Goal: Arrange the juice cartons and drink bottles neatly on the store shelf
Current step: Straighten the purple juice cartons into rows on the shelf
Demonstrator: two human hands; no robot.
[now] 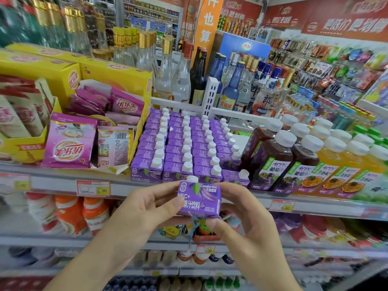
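Both hands hold one small purple juice carton (199, 199) out in front of the shelf edge (63, 181), just below the rows it belongs with: the left hand (147, 208) pinches its left side between thumb and fingers, and the right hand (237, 208) cups the right side with its thumb under the bottom corner. The carton is upright, label facing out, white cap at the top. On the shelf the block of purple cartons (184, 148) runs in four files; the rightmost file sits a little askew against the grape juice bottles (270, 160), and its front carton (236, 177) stands slightly forward of its neighbours. To place this one well, I'd keep the cap toward the back like the others, square the label to the shelf lip, and slide it in level so it doesn't knock the front row crooked. Nudging the tall bottles would be the risk on the right. The pink sachet boxes (71, 141) on the left are well clear.
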